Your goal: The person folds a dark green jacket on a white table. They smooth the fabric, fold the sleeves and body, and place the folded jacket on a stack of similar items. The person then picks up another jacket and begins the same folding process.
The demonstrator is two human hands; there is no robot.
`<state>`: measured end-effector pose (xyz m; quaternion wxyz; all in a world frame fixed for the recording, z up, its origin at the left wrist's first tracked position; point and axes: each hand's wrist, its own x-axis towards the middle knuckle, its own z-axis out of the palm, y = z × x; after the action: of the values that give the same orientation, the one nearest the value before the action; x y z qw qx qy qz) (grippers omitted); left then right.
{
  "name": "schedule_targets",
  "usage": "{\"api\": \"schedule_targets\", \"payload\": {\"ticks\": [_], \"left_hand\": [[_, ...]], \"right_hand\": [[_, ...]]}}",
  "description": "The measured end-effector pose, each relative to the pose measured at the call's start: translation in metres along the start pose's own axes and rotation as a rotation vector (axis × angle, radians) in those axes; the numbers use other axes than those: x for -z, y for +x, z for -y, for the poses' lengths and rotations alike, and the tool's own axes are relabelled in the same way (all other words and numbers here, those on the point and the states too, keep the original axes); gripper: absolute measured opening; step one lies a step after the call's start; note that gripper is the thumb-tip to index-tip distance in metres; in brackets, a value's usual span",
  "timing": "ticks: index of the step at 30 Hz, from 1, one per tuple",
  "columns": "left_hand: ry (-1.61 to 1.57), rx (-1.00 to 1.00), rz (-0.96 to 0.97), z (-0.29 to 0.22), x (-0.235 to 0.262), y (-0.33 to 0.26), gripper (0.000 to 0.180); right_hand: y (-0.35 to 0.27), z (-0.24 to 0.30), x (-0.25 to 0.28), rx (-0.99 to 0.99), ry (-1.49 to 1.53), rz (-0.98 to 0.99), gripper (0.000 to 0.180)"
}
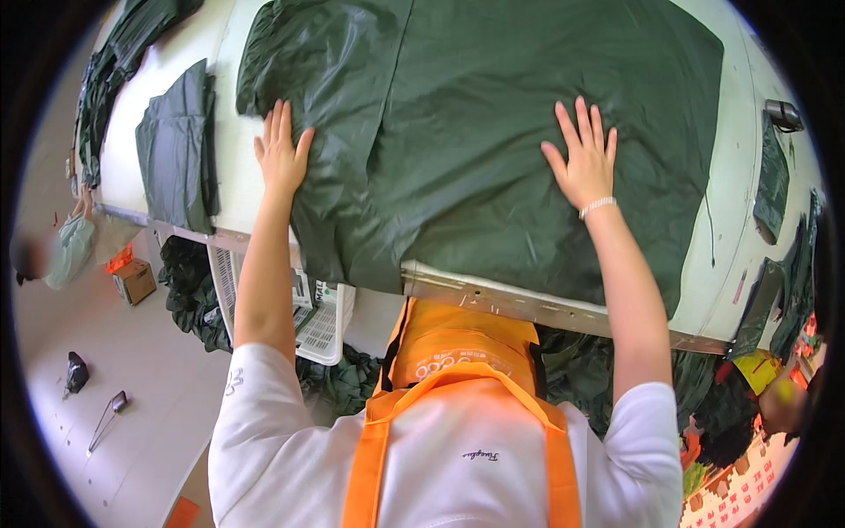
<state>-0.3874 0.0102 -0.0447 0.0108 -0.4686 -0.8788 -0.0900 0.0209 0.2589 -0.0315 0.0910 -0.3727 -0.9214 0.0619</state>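
Two-handed contact with a dark green cloth (493, 176), viewed from above. Note the position of the cloth: spread wide over the white table (236, 167), directly before the body, with gathered folds at the far left corner, a seam line left of centre and loose creases throughout. Note also the near left portion, draped past the metal edge strip (506, 301). Rests the left hand (282, 165) palm down at the cloth's left margin, fingers extended, grip released, grasping nothing. Lays the right hand (585, 165) palm down on the right half of the cloth, fingers spread, grip likewise released; carries a pale bracelet (598, 207) at that wrist. To the left, on the same table, apart from the left hand: a folded dark green bundle (174, 150). Below the near edge: a white basket (321, 345), beside a heap of dark fabric (187, 295). Farther left: a brown carton (135, 282). Wears an orange apron (365, 466) over a white shirt (466, 475).
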Motion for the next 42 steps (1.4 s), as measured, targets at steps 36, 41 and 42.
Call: {"api": "schedule_targets", "payload": {"ticks": [36,41,42], "left_hand": [[0.063,-0.007,0.0,-0.134,-0.003,-0.175,0.056],[0.213,0.019,0.033,-0.115,-0.01,-0.16,0.057],[0.284,0.057,0.069,-0.125,0.004,-0.157,0.056]], "right_hand": [[-0.247,-0.307,0.101,-0.728,0.026,-0.156,0.041],[-0.295,-0.463,0.106,-0.944,-0.211,-0.023,0.053],[-0.304,-0.494,0.106,-0.904,-0.255,-0.015,0.053]]}}
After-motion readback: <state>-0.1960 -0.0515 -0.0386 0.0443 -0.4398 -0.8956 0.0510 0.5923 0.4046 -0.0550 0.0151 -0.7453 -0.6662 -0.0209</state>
